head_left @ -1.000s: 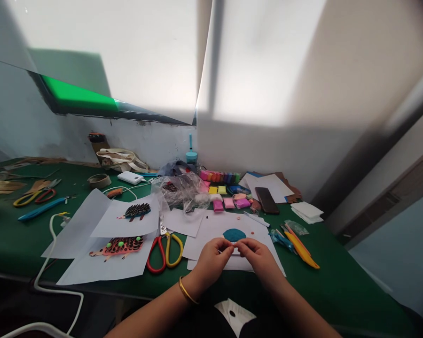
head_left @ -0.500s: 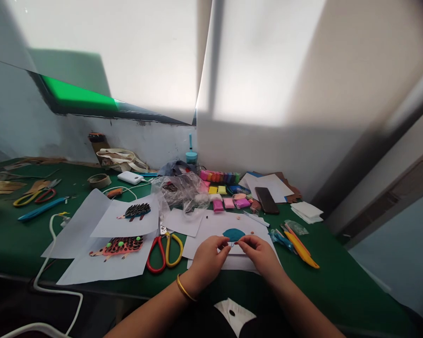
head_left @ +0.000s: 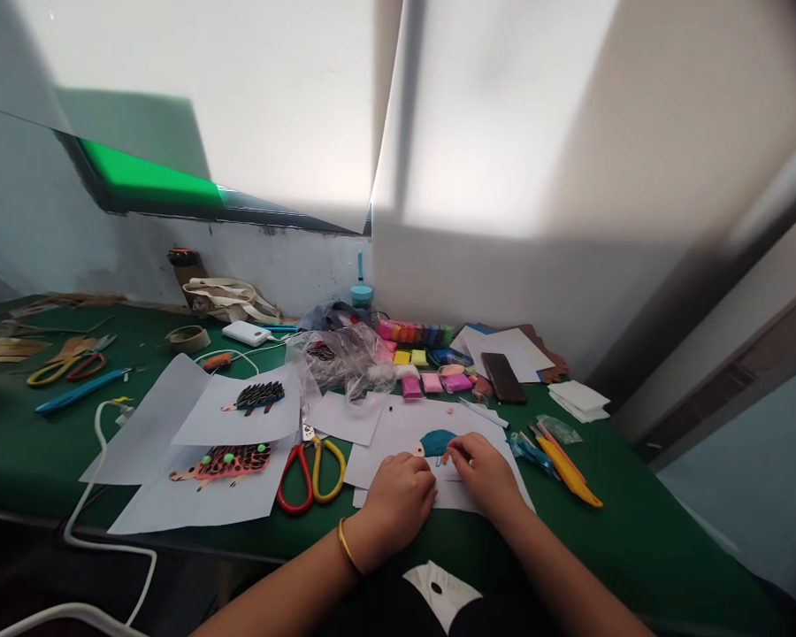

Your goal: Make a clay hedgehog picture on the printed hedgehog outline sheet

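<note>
Resting palm-down, the left hand point(head_left: 403, 497) is lying on the white sheet point(head_left: 398, 429), near-left of the teal clay shape point(head_left: 436, 441). Its fingers are curling under; cannot tell whether they are holding anything. A gold bangle point(head_left: 350, 547) is circling that wrist. The right hand point(head_left: 483, 464) is working at the right end of the teal clay shape, thumb and forefinger drawing together. A small orange piece point(head_left: 446, 459) is sitting just by these fingertips, below the teal clay shape; cannot tell if they are pinching it.

The teal clay shape is lying flat on the sheet, a pale patch point(head_left: 419, 449) showing at its left end. Left of it, scissors point(head_left: 294, 482) with one red and one yellow handle are lying; farther left, a teal-and-black hedgehog figure point(head_left: 258, 395) and a pink one with green dots point(head_left: 225, 461) are resting on paper. Beyond the teal clay shape, a pink packet point(head_left: 431, 382) is lying among others; beyond and to its right, a dark phone point(head_left: 502, 378). Right of it, a yellow curved object point(head_left: 570, 469) is lying on green.
</note>
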`<state>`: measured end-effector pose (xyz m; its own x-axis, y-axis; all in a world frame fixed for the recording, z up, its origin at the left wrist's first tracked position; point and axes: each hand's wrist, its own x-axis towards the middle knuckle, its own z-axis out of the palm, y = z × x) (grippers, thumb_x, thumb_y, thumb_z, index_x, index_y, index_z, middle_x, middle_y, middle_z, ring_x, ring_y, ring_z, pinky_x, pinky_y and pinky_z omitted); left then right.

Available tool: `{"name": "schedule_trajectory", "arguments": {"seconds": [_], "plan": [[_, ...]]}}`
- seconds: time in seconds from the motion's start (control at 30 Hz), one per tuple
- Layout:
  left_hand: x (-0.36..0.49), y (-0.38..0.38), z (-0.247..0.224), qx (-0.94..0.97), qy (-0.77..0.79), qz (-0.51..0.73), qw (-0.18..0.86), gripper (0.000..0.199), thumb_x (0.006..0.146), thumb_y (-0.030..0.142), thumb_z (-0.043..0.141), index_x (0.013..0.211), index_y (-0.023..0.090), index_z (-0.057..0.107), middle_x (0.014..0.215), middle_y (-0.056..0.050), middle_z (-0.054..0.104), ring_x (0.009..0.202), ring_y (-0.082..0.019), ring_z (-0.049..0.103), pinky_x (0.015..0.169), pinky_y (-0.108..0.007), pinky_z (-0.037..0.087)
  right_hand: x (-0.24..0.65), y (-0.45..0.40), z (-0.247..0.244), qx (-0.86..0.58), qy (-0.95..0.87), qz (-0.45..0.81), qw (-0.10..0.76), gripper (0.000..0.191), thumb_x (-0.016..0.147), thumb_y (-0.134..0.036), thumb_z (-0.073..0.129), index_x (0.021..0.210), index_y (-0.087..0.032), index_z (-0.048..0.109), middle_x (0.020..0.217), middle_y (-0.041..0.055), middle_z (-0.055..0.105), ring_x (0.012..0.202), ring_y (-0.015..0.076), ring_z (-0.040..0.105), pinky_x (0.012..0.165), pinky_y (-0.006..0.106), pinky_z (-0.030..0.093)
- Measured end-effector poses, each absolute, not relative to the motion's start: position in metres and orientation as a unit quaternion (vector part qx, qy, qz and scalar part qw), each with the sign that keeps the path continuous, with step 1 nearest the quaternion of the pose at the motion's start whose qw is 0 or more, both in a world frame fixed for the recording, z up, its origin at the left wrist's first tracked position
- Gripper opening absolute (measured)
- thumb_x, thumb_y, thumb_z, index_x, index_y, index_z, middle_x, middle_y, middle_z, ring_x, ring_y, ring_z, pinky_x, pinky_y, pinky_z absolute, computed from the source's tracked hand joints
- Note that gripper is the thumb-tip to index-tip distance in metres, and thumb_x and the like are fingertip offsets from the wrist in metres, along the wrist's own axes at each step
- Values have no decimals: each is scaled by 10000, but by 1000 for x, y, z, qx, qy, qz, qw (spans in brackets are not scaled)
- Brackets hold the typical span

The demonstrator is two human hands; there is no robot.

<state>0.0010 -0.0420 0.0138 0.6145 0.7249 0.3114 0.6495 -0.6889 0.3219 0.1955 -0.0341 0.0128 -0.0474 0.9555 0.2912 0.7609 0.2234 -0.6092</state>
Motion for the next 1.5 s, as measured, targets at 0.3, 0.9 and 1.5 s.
{"name": "schedule_trajectory", "arguments": {"seconds": [0.3,0.9,1.5], "plan": [[2,-42,13,895,385,209,81,91,889,195,587,890,198,678,963,-50,665,928,-223,573,844,-366,435,192,-41,6,-610,-762,28,214,212,923,-268,483,896,-235,690,945,48,667,862,194,619,755,291,417],[2,-41,10,896,385,210,66,92,887,193,577,835,194,653,923,-50,650,879,-218,554,805,-359,434,189,-37,1,-590,-794,-66,130,278,945,-241,439,823,-228,688,875,56,671,789,193,603,673,296,373],[2,-44,14,902,379,199,53,93,897,194,562,852,190,643,948,-60,657,894,-222,562,812,-361,444,196,-27,22,-584,-711,272,281,158,795,-254,521,764,-207,669,759,18,691,710,180,623,651,273,451]]}}
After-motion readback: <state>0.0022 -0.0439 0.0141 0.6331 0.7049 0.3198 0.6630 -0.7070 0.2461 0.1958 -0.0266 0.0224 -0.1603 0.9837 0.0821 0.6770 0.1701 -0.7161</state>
